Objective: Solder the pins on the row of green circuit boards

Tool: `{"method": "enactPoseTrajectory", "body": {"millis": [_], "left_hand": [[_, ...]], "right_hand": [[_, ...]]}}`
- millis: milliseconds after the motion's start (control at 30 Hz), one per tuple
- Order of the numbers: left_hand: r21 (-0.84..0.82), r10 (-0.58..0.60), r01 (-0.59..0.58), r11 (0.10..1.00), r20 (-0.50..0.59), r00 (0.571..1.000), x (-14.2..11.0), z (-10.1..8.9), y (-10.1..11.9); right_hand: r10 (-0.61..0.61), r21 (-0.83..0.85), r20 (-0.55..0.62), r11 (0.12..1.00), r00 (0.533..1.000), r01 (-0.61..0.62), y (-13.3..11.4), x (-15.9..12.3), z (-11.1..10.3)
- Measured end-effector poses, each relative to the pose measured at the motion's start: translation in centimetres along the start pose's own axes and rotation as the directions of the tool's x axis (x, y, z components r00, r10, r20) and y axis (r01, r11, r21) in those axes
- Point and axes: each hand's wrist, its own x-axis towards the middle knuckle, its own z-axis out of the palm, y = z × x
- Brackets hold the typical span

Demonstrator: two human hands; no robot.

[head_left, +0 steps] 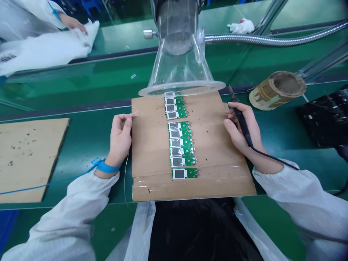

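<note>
My left hand [121, 135] is closed in a pinch on a thin strand of solder wire [125, 174] at the left edge of a cardboard sheet [152, 145]. The strand's short end points right, and its long end hangs down past the wrist. A black soldering iron [243, 125] is gripped in my right hand [244, 130] at the sheet's right edge, its tip pointing up and away from the boards. Between the hands, several small green circuit boards [181, 152] with grey screens lie in a column on the cardboard. A lone board [185, 173] sits nearest to me.
Over the far end of the cardboard hangs a clear fume hood [181, 69]. At right stand a round tan container [277, 90] and a black box [326, 116]. Another cardboard sheet [29, 159] lies left. Across the bench, a co-worker's hand [73, 23] rests on white plastic.
</note>
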Motion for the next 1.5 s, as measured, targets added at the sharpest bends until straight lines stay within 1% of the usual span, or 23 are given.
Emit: {"method": "enactPoseTrajectory", "body": {"millis": [100, 133, 167, 200, 233, 267, 300, 333, 367, 400, 433, 567, 733, 833, 1000, 1067, 1133, 1233, 1267, 1300, 1367, 1433, 1500], "left_hand": [[0.150, 0.176, -0.172, 0.974, -0.015, 0.984, -0.8, -0.5, 2.3], [0.171, 0.209, -0.212, 0.962, 0.032, 0.977, -1.3, -0.7, 3.3], [0.158, 0.227, -0.247, 0.956, 0.131, 0.965, -1.9, -0.8, 4.4], [0.111, 0.267, -0.306, 0.946, 0.272, 0.925, -2.5, -0.8, 5.5], [0.057, 0.315, -0.378, 0.924, 0.447, 0.837, -3.3, -0.8, 6.5], [-0.012, 0.366, -0.452, 0.892, 0.607, 0.705, -4.0, -0.6, 7.4], [-0.075, 0.406, -0.513, 0.855, 0.713, 0.572, -4.7, -0.3, 8.1], [-0.114, 0.435, -0.572, 0.812, 0.772, 0.463, -5.3, 0.0, 8.5], [-0.126, 0.449, -0.622, 0.773, 0.801, 0.395, -5.8, 0.4, 8.8], [-0.124, 0.456, -0.665, 0.736, 0.817, 0.353, -6.2, 0.7, 8.8], [-0.111, 0.458, -0.700, 0.705, 0.825, 0.331, -6.5, 1.0, 8.7], [-0.077, 0.460, -0.776, 0.625, 0.840, 0.287, -6.8, 1.7, 7.9], [-0.065, 0.481, -0.798, 0.600, 0.826, 0.294, -7.3, 1.8, 8.1], [-0.068, 0.509, -0.783, 0.618, 0.794, 0.333, -7.2, 1.5, 8.2], [0.057, 0.471, -0.742, 0.668, 0.739, 0.481, -3.7, 0.5, 7.6], [0.090, 0.450, -0.728, 0.680, 0.732, 0.511, -2.5, 0.6, 7.5], [0.051, 0.463, -0.735, 0.677, 0.746, 0.479, -2.5, 1.1, 7.6], [-0.078, 0.514, -0.756, 0.650, 0.778, 0.361, -4.4, 2.1, 7.8], [-0.109, 0.523, -0.759, 0.642, 0.785, 0.331, -5.2, 2.4, 7.8], [-0.125, 0.533, -0.762, 0.635, 0.785, 0.316, -5.9, 2.6, 7.7], [-0.115, 0.540, -0.764, 0.635, 0.773, 0.332, -6.9, 2.8, 7.5], [-0.075, 0.534, -0.763, 0.642, 0.758, 0.375, -7.1, 2.7, 7.3], [-0.051, 0.528, -0.775, 0.630, 0.760, 0.379, -7.0, 2.6, 7.1]], "right_hand": [[0.014, 0.013, -0.004, 1.000, 1.000, -0.014, -0.3, 0.1, 0.0], [0.017, 0.018, -0.007, 1.000, 1.000, -0.016, -0.4, 0.1, -0.1], [0.019, 0.019, -0.010, 1.000, 1.000, -0.019, -0.5, 0.2, -0.1], [0.021, 0.018, -0.011, 1.000, 1.000, -0.021, -0.7, 0.2, -0.1], [0.022, 0.016, -0.011, 1.000, 1.000, -0.022, -0.8, 0.2, -0.1], [0.022, 0.014, -0.011, 1.000, 1.000, -0.022, -0.8, 0.2, -0.1], [0.024, 0.013, -0.010, 1.000, 1.000, -0.023, -0.9, 0.2, -0.1], [0.025, 0.012, -0.011, 1.000, 1.000, -0.024, -0.9, 0.2, -0.1], [0.024, 0.010, -0.013, 1.000, 1.000, -0.024, -0.9, 0.1, -0.1], [0.023, 0.009, -0.015, 1.000, 1.000, -0.023, -0.8, 0.1, -0.1], [0.023, 0.009, -0.015, 1.000, 1.000, -0.023, -0.8, 0.1, -0.1], [0.041, 0.010, -0.015, 0.999, 0.999, -0.041, -1.1, 0.1, -0.3], [0.042, 0.003, -0.042, 0.999, 0.998, -0.042, -1.1, 0.4, -0.4], [0.050, 0.021, -0.049, 0.999, 0.998, -0.049, -0.7, 0.5, -0.5], [0.059, 0.032, -0.051, 0.998, 0.997, -0.058, -0.6, 0.5, -0.6], [0.067, 0.026, -0.052, 0.998, 0.996, -0.065, -0.7, 0.6, -0.6], [0.073, 0.025, -0.051, 0.997, 0.996, -0.072, -0.8, 0.6, -0.6], [0.062, 0.035, -0.062, 0.998, 0.996, -0.060, -0.9, 0.6, -0.7], [0.059, 0.039, -0.068, 0.998, 0.996, -0.056, -0.9, 0.7, -0.7], [0.058, 0.040, -0.070, 0.998, 0.996, -0.055, -0.9, 0.7, -0.8], [0.060, 0.040, -0.069, 0.998, 0.996, -0.058, -1.0, 0.7, -0.8], [0.062, 0.040, -0.061, 0.997, 0.996, -0.060, -1.1, 0.8, -0.8], [0.059, 0.039, -0.057, 0.998, 0.997, -0.057, -1.1, 0.8, -0.8]]}}
